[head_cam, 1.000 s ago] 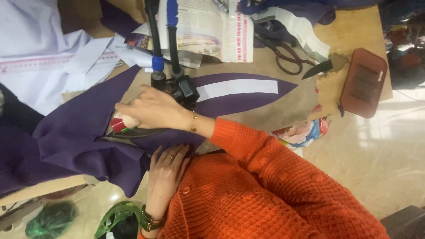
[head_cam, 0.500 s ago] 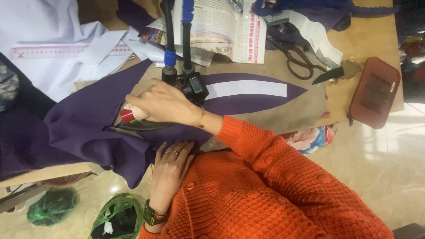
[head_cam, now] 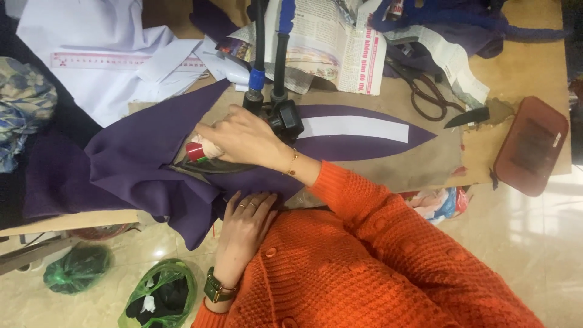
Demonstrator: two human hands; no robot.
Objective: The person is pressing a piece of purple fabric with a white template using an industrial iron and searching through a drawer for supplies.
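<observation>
Cloth point(head_cam: 139, 164), purple, is lying across the table point(head_cam: 534, 67). I am closing my right hand point(head_cam: 243, 138) around a small red-tipped tool point(head_cam: 195, 150), pressing it onto the cloth; my left hand point(head_cam: 246, 218) is lying flat and empty, pinning the edge. I judge the work mid-way: the long piece with the white strip point(head_cam: 355, 127) is sitting untouched beside it.

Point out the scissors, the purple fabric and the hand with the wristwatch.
scissors point(head_cam: 426, 97): head view, on the handle loops.
purple fabric point(head_cam: 136, 161): head view, on the flat spread left of the hands.
left hand point(head_cam: 247, 222): head view, on the back of the hand.
</observation>
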